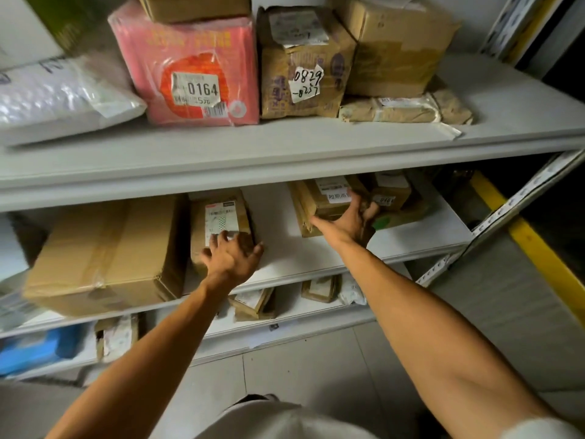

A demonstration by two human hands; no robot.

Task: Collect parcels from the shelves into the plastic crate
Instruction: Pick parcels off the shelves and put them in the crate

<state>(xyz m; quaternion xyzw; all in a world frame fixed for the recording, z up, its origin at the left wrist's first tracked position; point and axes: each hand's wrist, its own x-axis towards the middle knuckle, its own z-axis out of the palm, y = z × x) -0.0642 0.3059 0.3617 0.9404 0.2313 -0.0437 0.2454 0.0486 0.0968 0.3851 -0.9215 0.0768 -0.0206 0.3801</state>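
Observation:
Both my arms reach into the middle shelf (278, 264). My left hand (232, 253) rests on the near end of a small brown parcel (218, 213) with a white label, fingers spread over its top and thumb at its right side. My right hand (349, 221) grips the front of a brown cardboard parcel (323, 198) with a white sticker, thumb on its left corner, fingers wrapped over the right side. Another small brown box (391, 190) sits just behind it. No plastic crate is in view.
A large cardboard box (107, 251) stands left of my left hand. The upper shelf (285, 147) holds a pink box marked 0164 (193, 64), brown parcels (304, 64) and a white padded bag (60, 96). Small parcels (253, 304) lie on the lower shelf. A yellow-edged upright (531, 242) stands at right.

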